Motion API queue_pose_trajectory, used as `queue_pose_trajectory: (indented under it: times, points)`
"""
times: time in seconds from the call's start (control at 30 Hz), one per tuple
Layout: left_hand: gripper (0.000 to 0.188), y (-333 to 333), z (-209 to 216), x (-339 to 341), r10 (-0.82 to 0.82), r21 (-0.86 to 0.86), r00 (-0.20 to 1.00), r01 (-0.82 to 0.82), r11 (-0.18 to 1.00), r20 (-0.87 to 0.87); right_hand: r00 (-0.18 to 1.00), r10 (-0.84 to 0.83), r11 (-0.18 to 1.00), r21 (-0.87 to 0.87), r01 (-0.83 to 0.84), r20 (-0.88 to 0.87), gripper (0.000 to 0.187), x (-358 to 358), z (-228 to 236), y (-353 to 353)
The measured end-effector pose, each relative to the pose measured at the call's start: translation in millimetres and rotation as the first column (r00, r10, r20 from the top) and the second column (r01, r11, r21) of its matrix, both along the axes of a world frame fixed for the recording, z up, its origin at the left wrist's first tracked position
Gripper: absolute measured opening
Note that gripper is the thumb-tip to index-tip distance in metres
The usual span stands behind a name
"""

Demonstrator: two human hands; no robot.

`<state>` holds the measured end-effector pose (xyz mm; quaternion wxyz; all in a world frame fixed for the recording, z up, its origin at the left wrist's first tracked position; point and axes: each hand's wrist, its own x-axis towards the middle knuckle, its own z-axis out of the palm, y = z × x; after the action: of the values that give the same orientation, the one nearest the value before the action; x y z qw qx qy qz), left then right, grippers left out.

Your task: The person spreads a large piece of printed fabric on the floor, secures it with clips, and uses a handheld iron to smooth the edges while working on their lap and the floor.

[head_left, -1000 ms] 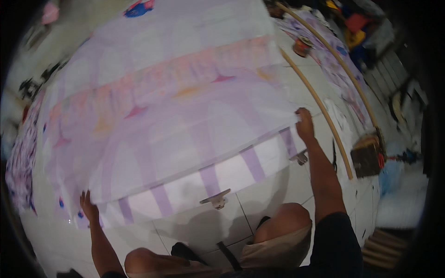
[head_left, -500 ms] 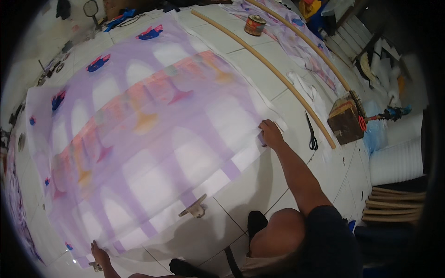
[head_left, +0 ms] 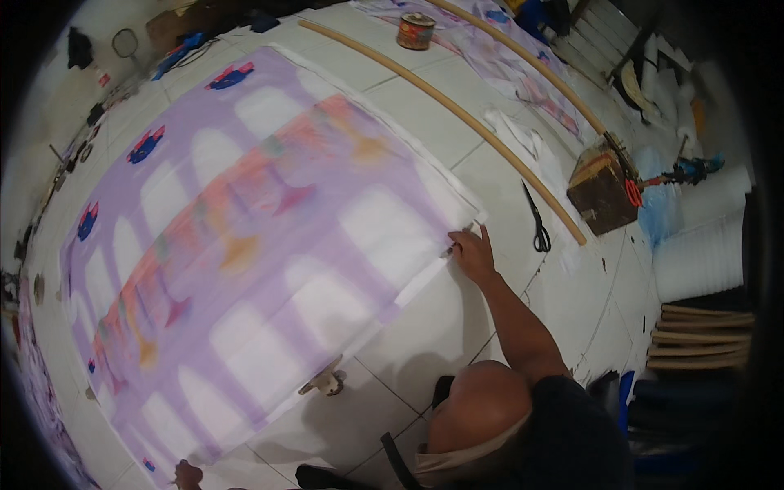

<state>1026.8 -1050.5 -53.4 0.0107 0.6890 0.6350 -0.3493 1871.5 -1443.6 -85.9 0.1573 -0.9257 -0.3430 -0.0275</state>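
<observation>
A large sheet of purple and white printed fabric (head_left: 253,237) lies spread on the floor, with blue-and-pink figures and an orange-pink band across it. Its near right corner is pinched in my right hand (head_left: 474,251), thumb and forefinger closed on the edge while another finger sticks out. At the near left corner my left hand (head_left: 188,474) has its fingers curled on the fabric edge, partly cut off by the picture's lower rim. Between the two hands, a metal bulldog clip (head_left: 328,380) sits at the near edge. Whether it bites the fabric is unclear.
Right of the fabric are a long curved tan pole (head_left: 457,110), black scissors (head_left: 539,229) and a brown box (head_left: 603,192). A round tin (head_left: 416,33) stands farther back, beside more printed fabric (head_left: 523,69). Tan sticks (head_left: 702,339) are stacked at the right.
The near edge of the fabric has come toward me and now covers most of the white and purple strip beneath it. Both hands moved slightly nearer; my left fingers have curled in.
</observation>
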Motion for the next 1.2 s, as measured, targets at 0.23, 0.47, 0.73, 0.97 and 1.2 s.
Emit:
queue_pose_trajectory:
  times: [0.23,0.47,0.73,0.97,1.2]
  points:
    - [0.042,18.1,40.6,274.3,-0.421,0.1,0.51,0.542,0.835,0.75,0.809,-0.496,0.771,0.27,0.577,-0.315,0.028,21.5,1.8,-39.9]
    - [0.057,-92.6,4.7,475.7,-0.507,0.233,0.48,0.52,0.822,0.716,0.941,-0.331,0.887,0.318,0.334,-0.066,0.031,42.9,-17.5,-58.5]
    - [0.082,-129.6,-37.6,412.3,-0.096,0.118,0.838,0.039,0.992,0.537,0.992,0.119,0.989,-0.083,-0.122,-0.041,0.044,80.0,-7.5,-3.4]
    - [0.082,-137.5,-33.1,389.9,-0.117,0.101,0.816,0.072,0.992,0.566,0.959,0.157,0.958,-0.199,-0.206,-0.236,0.043,80.6,5.9,-13.0]
    - [0.07,-136.2,-26.7,449.1,-0.391,0.329,0.578,0.214,0.92,0.717,0.995,0.091,0.994,0.072,-0.087,-0.051,0.045,67.2,-9.7,-24.1]
